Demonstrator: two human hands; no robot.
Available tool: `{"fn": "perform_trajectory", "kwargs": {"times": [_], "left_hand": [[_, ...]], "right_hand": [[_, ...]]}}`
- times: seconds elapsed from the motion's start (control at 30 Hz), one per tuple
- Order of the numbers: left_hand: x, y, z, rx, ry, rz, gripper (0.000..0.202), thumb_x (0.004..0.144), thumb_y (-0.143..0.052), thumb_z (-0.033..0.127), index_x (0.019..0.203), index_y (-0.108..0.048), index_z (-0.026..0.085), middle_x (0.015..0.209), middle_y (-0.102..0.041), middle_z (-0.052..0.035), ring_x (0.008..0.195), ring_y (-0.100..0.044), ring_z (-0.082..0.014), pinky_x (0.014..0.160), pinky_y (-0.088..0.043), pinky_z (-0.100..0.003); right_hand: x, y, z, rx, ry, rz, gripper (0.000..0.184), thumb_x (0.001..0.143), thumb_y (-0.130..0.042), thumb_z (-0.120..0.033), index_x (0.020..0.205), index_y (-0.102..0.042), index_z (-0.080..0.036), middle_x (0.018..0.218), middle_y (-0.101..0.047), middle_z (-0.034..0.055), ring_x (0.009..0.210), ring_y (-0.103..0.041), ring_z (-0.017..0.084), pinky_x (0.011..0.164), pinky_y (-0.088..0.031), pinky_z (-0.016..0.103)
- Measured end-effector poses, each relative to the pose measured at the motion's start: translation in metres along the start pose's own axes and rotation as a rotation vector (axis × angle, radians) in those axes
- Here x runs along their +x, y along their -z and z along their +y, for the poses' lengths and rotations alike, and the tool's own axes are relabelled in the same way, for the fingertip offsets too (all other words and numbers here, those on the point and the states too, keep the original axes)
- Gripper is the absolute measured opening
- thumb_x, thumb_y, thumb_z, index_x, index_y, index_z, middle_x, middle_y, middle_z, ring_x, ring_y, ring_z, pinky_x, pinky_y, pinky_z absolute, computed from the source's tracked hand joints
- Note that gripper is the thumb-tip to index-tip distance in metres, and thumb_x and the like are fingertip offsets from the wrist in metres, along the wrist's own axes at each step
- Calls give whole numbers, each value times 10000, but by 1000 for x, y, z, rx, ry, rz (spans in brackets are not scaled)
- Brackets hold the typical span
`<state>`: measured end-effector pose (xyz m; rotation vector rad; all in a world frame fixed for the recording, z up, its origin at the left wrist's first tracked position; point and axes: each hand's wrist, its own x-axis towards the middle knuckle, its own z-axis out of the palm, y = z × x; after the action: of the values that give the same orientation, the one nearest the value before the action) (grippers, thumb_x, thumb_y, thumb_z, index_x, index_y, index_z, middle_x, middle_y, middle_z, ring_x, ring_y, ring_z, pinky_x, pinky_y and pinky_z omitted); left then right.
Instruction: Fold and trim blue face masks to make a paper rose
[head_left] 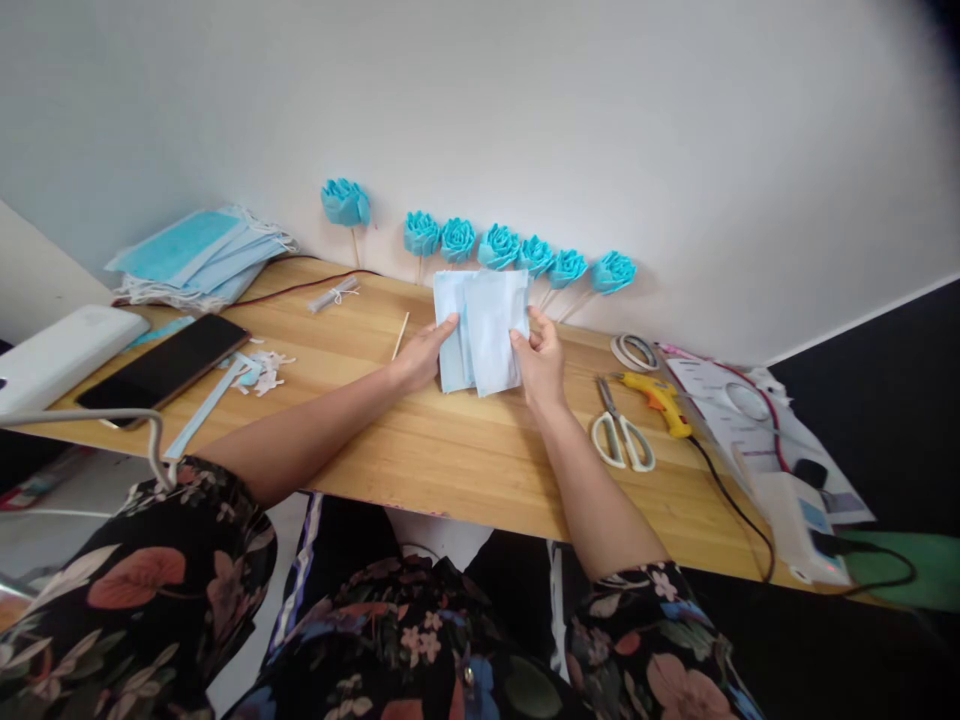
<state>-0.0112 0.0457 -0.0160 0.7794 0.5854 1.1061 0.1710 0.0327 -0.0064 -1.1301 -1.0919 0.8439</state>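
Observation:
Pale blue face mask pieces [495, 335], overlapping like a small fan, are held up over the middle of the table. My left hand [422, 355] pinches their left edge, thumb on the front. On the right edge, my right hand [541, 358] has its thumb in front and its fingers mostly behind. The ear loops do not show on these pieces. Behind them, several blue paper-like roses [499, 246] on thin sticks lean against the wall. A loose thin stick [401, 335] lies just beyond my left hand.
At left are a stack of face masks [195, 250], a phone [165, 368], a white power bank [67, 355] and white scraps [266, 370]. Scissors [619, 430], a yellow glue gun [660, 400], tape rolls [634, 352] and a corded power strip [799, 525] lie at right on the wooden table [450, 460].

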Motion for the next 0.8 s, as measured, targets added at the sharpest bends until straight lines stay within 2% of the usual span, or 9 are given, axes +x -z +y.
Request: {"fn": "perform_trajectory", "kwargs": {"times": [0.07,0.17,0.23,0.33,0.4,0.53,0.6,0.67,0.8], "left_hand": [[0,0,1,-2,2,8,409,892,-638,460,1125,-688,128,1164,-737,-160,1246,-621,-329,1146,-433,-494],[0,2,3,-11,3,19,423,894,-637,460,1142,-677,121,1180,-728,-173,1271,-603,-333,1160,-414,-509],[0,3,4,-16,8,22,411,887,-649,451,1120,-681,115,1174,-728,-181,1269,-602,-341,1159,-411,-521],[0,4,5,-18,14,6,403,858,-693,441,1080,-688,104,1144,-736,-188,1253,-610,-356,1147,-419,-538],[0,4,5,-26,11,-3,402,836,-723,432,1062,-690,101,1123,-742,-186,1240,-617,-360,1137,-427,-544],[0,4,6,-41,13,11,386,805,-760,419,1030,-700,110,1092,-750,-176,1235,-618,-360,1132,-428,-543],[0,5,6,-41,18,11,379,798,-766,422,1014,-709,116,1088,-751,-175,1238,-616,-362,1128,-429,-540],[1,5,5,-39,18,5,371,797,-765,422,1005,-716,118,1095,-751,-170,1233,-620,-359,1118,-440,-532],[1,1,5,-1,-14,-3,329,798,-764,358,1027,-730,125,1134,-748,-144,1197,-648,-331,1101,-467,-486]], "right_hand": [[10,9,0,38,10,61,605,681,-758,-390,1248,-598,-252,938,-744,-7,898,-667,178,833,-518,310],[29,28,0,146,0,136,358,645,-777,-409,932,-683,-216,920,-749,-2,915,-672,183,869,-538,333],[39,42,-3,265,-20,158,304,633,-797,-406,843,-664,-232,884,-742,-25,911,-678,174,881,-549,338],[43,57,-15,420,43,115,229,668,-791,-361,822,-651,-268,845,-715,-55,885,-677,145,879,-559,323],[38,60,-26,453,57,53,170,706,-766,-367,772,-631,-286,754,-664,-61,769,-646,130,789,-566,304],[19,47,-40,388,-33,-136,252,746,-707,-507,669,-600,-293,597,-529,-39,578,-507,135,604,-504,306],[11,32,-38,326,-105,-197,281,695,-752,-515,659,-615,-272,620,-563,-30,595,-510,139,617,-488,312],[5,18,-31,269,-135,-190,291,588,-843,-438,720,-664,-251,674,-623,-38,613,-517,127,629,-469,289],[-2,0,-15,156,-70,-189,309,612,-833,-451,750,-671,-227,767,-677,-30,726,-566,134,736,-470,277]]}}
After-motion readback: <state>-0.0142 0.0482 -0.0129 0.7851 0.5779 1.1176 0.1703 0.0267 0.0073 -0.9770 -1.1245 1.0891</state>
